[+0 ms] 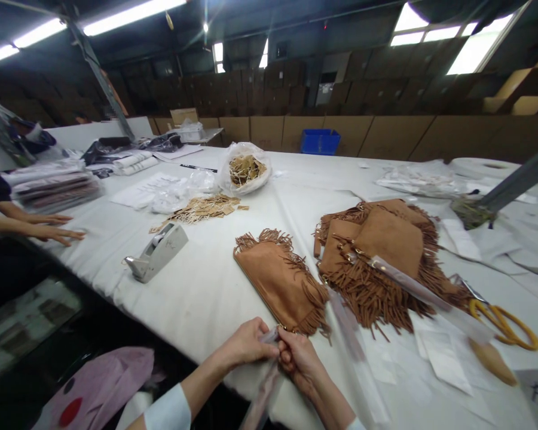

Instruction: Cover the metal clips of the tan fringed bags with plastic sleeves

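Note:
A brown suede-like fringed bag lies on the white table, its near corner at my fingertips. My left hand is closed in a pinch on a clear plastic strip, which trails down past the table edge. Close beside it, my right hand has thumb and finger pressed together where the strip meets gold-coloured hardware at the bag's corner. Its fingers hide the exact gripping point. To the right is a pile of similar fringed bags, with plastic-covered straps.
A tape dispenser stands left, before loose tags and a plastic bag of tags. Yellow-handled scissors lie right. Another person's hands rest at the left table edge. A metal post slants at right.

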The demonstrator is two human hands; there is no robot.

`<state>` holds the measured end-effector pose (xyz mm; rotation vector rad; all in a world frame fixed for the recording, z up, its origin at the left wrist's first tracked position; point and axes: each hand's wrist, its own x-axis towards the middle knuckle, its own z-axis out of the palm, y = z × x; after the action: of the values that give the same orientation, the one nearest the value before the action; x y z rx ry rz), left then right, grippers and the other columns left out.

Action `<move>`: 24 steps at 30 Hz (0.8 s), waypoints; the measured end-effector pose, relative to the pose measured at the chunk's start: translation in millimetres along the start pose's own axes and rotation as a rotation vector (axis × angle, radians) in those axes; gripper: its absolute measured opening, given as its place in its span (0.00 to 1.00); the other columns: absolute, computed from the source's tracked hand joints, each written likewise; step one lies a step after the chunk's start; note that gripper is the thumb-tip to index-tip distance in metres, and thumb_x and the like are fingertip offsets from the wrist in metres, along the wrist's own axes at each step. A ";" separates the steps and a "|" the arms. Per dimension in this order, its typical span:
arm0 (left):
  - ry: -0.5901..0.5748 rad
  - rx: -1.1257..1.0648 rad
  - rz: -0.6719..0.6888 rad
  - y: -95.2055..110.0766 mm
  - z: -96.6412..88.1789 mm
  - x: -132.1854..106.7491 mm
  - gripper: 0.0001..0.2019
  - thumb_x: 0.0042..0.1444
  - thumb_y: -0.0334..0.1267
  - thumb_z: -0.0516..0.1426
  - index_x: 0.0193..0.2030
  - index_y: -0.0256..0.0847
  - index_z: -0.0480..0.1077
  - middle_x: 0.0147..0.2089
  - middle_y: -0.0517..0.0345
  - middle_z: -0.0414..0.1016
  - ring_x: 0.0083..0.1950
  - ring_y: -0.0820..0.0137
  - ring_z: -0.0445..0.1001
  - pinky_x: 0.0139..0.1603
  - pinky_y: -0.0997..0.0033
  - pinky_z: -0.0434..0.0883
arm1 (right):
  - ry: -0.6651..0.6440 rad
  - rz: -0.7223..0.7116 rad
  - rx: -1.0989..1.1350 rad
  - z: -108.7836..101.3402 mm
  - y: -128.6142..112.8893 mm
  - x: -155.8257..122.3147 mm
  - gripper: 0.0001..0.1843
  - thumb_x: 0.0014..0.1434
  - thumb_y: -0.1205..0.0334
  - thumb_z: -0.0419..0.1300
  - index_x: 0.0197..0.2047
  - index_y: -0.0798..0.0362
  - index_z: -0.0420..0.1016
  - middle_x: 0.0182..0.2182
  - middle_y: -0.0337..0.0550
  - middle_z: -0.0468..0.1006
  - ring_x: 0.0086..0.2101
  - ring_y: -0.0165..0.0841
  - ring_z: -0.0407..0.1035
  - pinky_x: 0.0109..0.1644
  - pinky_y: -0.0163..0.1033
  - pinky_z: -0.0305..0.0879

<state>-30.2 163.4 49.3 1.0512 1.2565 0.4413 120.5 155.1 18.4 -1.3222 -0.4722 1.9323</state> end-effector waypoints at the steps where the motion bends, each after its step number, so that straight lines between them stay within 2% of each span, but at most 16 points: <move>1: 0.040 0.011 0.012 -1.4 1.5 1.0 0.20 0.33 0.41 0.67 0.32 0.38 0.65 0.21 0.71 0.65 0.21 0.80 0.57 0.23 0.78 0.52 | 0.004 -0.002 0.005 0.0 -0.2 0.0 0.22 0.51 0.50 0.64 0.17 0.55 0.63 0.07 0.30 0.58 0.08 0.18 0.47 0.12 0.25 0.39; 3: 0.089 0.018 0.024 -3.2 3.7 3.1 0.16 0.35 0.41 0.66 0.28 0.38 0.65 0.20 0.70 0.64 0.22 0.79 0.58 0.23 0.78 0.52 | 0.018 -0.002 0.013 0.5 -0.7 -0.5 0.21 0.52 0.51 0.64 0.18 0.55 0.64 0.07 0.30 0.58 0.08 0.18 0.47 0.12 0.25 0.39; 5: 0.088 0.008 0.023 -3.8 4.5 4.9 0.15 0.36 0.42 0.65 0.25 0.38 0.65 0.20 0.69 0.64 0.22 0.79 0.58 0.23 0.77 0.52 | 0.034 -0.006 0.022 1.0 -0.8 -1.0 0.21 0.53 0.52 0.63 0.18 0.56 0.64 0.07 0.29 0.58 0.08 0.17 0.47 0.12 0.25 0.39; 12: 0.147 -0.074 -0.052 0.1 2.4 11.9 0.17 0.37 0.47 0.64 0.18 0.39 0.62 0.12 0.69 0.58 0.14 0.80 0.53 0.17 0.76 0.48 | 0.046 -0.025 0.058 0.8 1.5 1.6 0.19 0.51 0.54 0.63 0.18 0.56 0.63 0.10 0.30 0.62 0.09 0.18 0.49 0.13 0.26 0.41; 15: 0.184 -0.128 -0.090 2.4 2.9 14.3 0.16 0.34 0.46 0.65 0.18 0.38 0.64 0.11 0.67 0.60 0.13 0.79 0.55 0.16 0.76 0.49 | 0.046 -0.015 0.050 1.0 -0.4 -0.8 0.17 0.52 0.56 0.61 0.19 0.56 0.65 0.10 0.32 0.63 0.09 0.19 0.50 0.13 0.26 0.42; 19: 0.239 -0.204 -0.119 1.3 5.2 15.9 0.14 0.32 0.41 0.65 0.19 0.38 0.65 0.12 0.65 0.64 0.13 0.78 0.57 0.15 0.75 0.53 | -0.007 0.003 0.045 1.6 -4.8 -7.3 0.14 0.52 0.54 0.60 0.27 0.58 0.70 0.12 0.34 0.67 0.10 0.20 0.54 0.13 0.26 0.42; 21: 0.250 -0.234 -0.126 -0.8 7.7 16.5 0.13 0.31 0.40 0.65 0.18 0.38 0.65 0.12 0.64 0.64 0.13 0.77 0.57 0.15 0.74 0.54 | -0.019 -0.005 0.010 2.0 -5.2 -8.1 0.15 0.51 0.54 0.61 0.24 0.57 0.68 0.12 0.34 0.67 0.10 0.19 0.53 0.13 0.25 0.41; 24: 0.262 -0.267 -0.109 -2.6 12.8 16.8 0.13 0.30 0.39 0.66 0.17 0.37 0.65 0.11 0.64 0.64 0.13 0.78 0.58 0.16 0.75 0.54 | 0.006 -0.012 -0.058 2.9 -2.7 -4.7 0.18 0.51 0.56 0.60 0.17 0.54 0.61 0.07 0.30 0.59 0.08 0.18 0.48 0.13 0.25 0.39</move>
<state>-14.0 170.0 37.2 0.7111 1.4334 0.6582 119.8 153.6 24.4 -1.3586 -0.5361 1.9169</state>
